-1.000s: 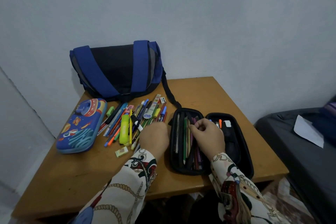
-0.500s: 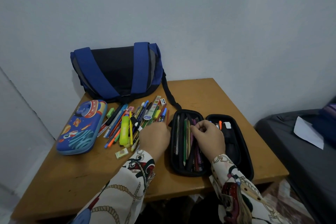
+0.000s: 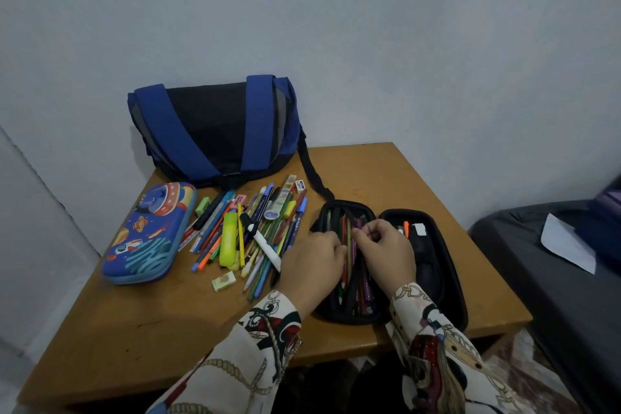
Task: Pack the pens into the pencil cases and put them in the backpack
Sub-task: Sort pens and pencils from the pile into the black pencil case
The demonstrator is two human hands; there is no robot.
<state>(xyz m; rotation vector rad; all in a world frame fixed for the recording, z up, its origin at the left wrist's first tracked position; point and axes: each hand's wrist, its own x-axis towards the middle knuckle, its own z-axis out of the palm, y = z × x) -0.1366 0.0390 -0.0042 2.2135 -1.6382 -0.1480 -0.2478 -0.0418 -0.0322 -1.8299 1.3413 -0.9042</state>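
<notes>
A black pencil case (image 3: 448, 265) lies open on the wooden table (image 3: 376, 171), with several pencils (image 3: 364, 292) in its left half. My right hand (image 3: 389, 250) is over that half, fingers pinched on the pencils. My left hand (image 3: 311, 264) rests at the case's left rim with its fingers curled against the pencils; its grip is hidden. A loose pile of pens and markers (image 3: 248, 228) lies left of my hands. Further left lies a closed blue space-print pencil case (image 3: 148, 239). The blue and black backpack (image 3: 215, 128) stands at the back against the wall.
A small yellow eraser (image 3: 223, 281) lies in front of the pile. The backpack strap (image 3: 312, 175) trails to the black case. A dark bed (image 3: 554, 296) with a white paper (image 3: 568, 242) is to the right of the table. Walls close off the back and left.
My left hand has moved right, from the edge of the pen pile to the left rim of the black case. My right hand stays on the pencils inside the case.
</notes>
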